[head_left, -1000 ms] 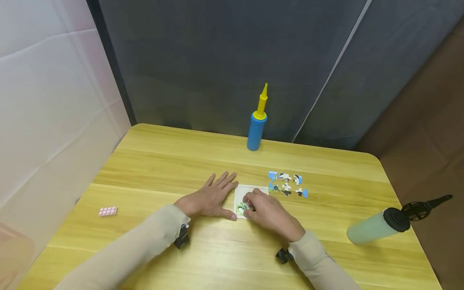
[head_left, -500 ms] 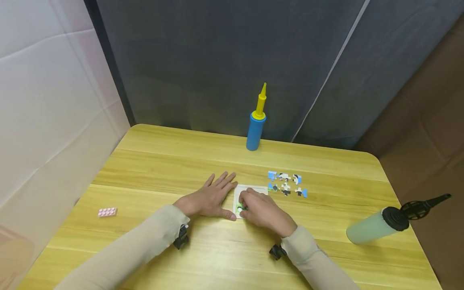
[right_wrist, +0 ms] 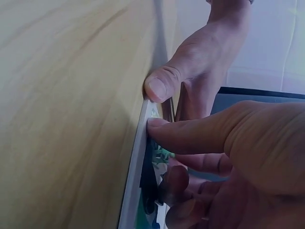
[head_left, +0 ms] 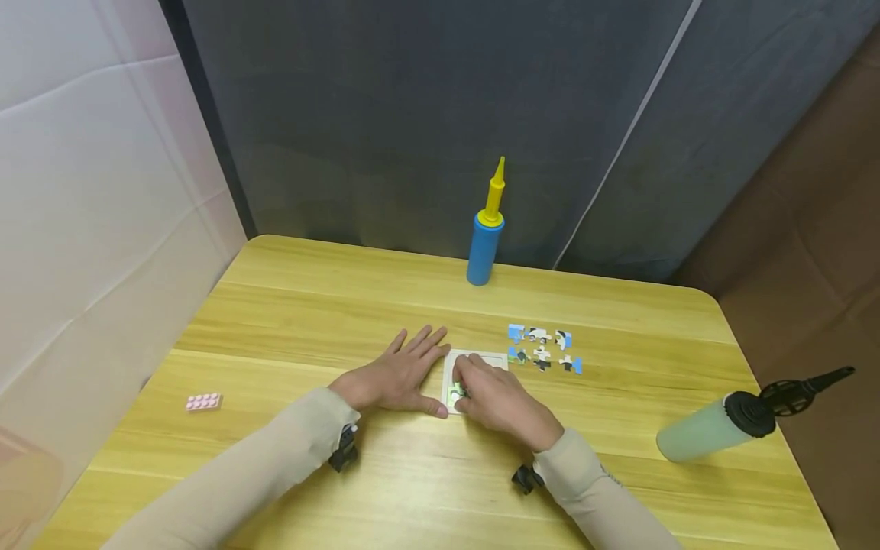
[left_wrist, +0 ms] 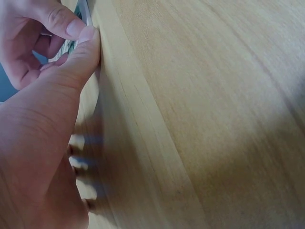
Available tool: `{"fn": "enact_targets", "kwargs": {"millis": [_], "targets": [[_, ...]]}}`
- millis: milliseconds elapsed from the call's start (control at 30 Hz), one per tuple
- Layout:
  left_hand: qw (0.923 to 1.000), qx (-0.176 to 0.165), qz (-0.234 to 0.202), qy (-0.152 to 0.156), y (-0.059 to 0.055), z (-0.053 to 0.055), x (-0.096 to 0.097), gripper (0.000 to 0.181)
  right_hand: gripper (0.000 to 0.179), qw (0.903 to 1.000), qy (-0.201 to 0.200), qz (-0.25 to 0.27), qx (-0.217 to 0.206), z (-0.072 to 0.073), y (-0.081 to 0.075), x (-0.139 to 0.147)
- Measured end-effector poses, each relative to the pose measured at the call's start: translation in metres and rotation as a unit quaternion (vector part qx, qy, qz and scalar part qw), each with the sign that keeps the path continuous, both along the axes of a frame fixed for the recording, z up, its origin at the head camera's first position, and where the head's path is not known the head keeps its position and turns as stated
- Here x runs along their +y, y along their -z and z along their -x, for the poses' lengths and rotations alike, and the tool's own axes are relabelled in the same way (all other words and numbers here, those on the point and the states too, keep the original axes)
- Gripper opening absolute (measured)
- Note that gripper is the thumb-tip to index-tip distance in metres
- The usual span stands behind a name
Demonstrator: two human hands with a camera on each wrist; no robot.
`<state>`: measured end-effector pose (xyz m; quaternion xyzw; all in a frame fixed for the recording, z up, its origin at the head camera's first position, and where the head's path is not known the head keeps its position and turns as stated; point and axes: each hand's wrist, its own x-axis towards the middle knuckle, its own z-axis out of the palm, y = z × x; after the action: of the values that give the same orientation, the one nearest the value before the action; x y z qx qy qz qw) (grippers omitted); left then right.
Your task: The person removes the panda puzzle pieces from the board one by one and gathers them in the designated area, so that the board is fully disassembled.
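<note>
My left hand [head_left: 402,380] lies flat on the table with fingers spread, its fingertips and thumb at the left edge of a small white puzzle tray [head_left: 491,357]. Over the tray, my right hand [head_left: 500,401] has curled fingers and thumb around a puzzle piece [head_left: 456,394] at the lower left corner, where green printed pieces show. From the right wrist view, the right thumb [right_wrist: 162,131] touches near the tray's rim [right_wrist: 132,181], close to the left thumb [right_wrist: 159,88]. Much of the held piece is hidden by fingers. Several loose panda puzzle pieces [head_left: 542,357] lie right of the tray.
A blue and yellow hand pump [head_left: 484,248] stands at the table's back edge. At the right is a pale green bottle [head_left: 704,431], with a black whisk-like tool [head_left: 791,399] beside its lid. A pink toy brick [head_left: 204,402] lies at the left.
My right hand has shifted slightly left over the tray, down toward its lower left corner, then stayed nearly still. The left hand and loose pieces keep their places.
</note>
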<state>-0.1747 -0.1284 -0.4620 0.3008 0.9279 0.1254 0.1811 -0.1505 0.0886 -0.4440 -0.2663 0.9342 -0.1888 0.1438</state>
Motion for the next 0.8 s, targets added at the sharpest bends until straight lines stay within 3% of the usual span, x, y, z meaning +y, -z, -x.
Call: {"fn": "enact_targets", "kwargs": {"millis": [400,800], "targets": [[1.0000,-0.005,0.003,-0.006,-0.001,0.001,0.000,0.115,0.029,0.9977,-0.008,0.067,-0.010,-0.002,0.005,0.005],[0.9999,-0.004,0.009,-0.003,-0.003,0.001,0.002,0.114,0.029,0.9966,-0.006,0.080,0.017,-0.006,0.012,0.009]]}}
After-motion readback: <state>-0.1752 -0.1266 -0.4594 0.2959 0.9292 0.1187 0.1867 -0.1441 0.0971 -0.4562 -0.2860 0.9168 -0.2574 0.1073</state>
